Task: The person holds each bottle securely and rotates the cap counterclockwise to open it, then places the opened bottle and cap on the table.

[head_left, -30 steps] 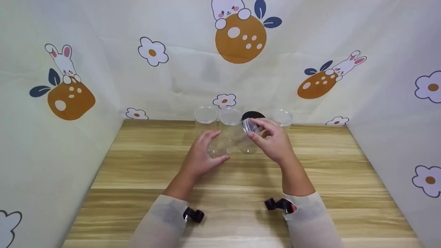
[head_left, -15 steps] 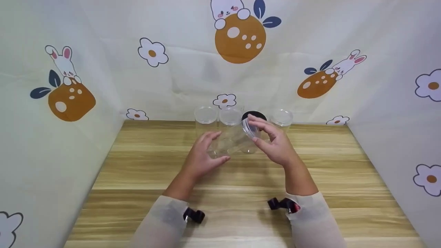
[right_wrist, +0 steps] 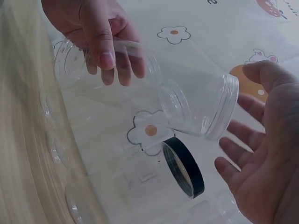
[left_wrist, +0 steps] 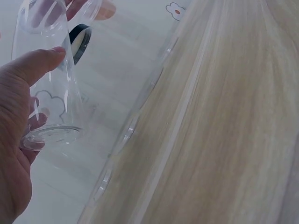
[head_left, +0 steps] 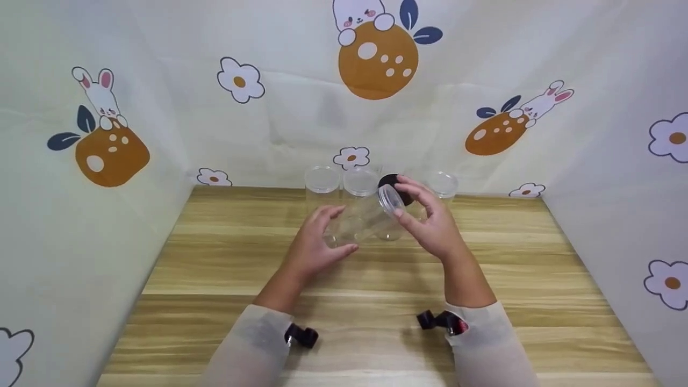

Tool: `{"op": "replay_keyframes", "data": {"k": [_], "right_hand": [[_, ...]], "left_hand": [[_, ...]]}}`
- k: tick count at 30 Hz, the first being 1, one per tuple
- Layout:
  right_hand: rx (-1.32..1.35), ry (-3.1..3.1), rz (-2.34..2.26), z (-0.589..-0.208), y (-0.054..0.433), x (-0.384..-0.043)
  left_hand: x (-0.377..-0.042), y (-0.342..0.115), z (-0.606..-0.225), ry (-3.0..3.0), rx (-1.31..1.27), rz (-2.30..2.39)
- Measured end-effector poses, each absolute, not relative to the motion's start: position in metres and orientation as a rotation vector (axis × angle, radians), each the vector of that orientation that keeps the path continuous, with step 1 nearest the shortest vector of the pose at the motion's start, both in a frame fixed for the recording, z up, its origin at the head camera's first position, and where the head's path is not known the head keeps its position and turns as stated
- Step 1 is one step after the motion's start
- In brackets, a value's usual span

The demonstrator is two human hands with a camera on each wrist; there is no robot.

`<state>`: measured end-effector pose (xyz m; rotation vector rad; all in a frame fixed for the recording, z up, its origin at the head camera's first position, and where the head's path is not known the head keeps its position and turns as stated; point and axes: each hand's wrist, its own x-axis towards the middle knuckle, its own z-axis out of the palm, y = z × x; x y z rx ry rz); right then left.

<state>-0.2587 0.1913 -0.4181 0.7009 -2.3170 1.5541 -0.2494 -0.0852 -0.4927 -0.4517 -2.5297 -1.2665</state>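
My left hand (head_left: 314,244) holds a clear plastic jar (head_left: 363,217), tilted with its top up to the right. Its thumb and fingers lie round the jar's lower part in the left wrist view. A clear screw lid (head_left: 391,199) sits on the jar's top end. Around that lid, my right hand (head_left: 434,228) has its fingers spread and loosely bent. In the right wrist view the thumb and fingers of the right hand (right_wrist: 266,135) stand at the lid's rim, with gaps showing; any light touch is hard to tell.
Clear-lidded jars (head_left: 322,180) stand in a row at the back of the wooden table (head_left: 365,333), against the patterned cloth (head_left: 290,123). One jar in the row wears a black lid (right_wrist: 184,168), just behind the held jar.
My right hand has loosened from the clear lid, its fingers spreading and shifting slightly to the right. The left hand and the tilted jar have stayed nearly still.
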Motion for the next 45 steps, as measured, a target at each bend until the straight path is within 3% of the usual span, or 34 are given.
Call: {"op": "replay_keyframes", "data": {"k": [10,32,40,45], "right_hand": [[0.463,-2.479,1.333,-0.4154,0.1893,-0.26],[0.779,-2.302,1.529,-0.4179,0.1915,-0.2592],[0.789,-2.268,1.564,-0.4171,0.1908,-0.2588],[0.641,-2.308,1.519,-0.4157,0.1903,-0.2582]], "left_hand": [[-0.2479,-0.0845,-0.4929,-2.516,-0.489,-1.252],[-0.2494,-0.0839,-0.4922,-2.518,-0.485,-1.248],[-0.2499,-0.0848,-0.4932,-2.506,-0.5,-1.249],[-0.2484,-0.0843,-0.4909,-2.525,-0.481,-1.241]]}}
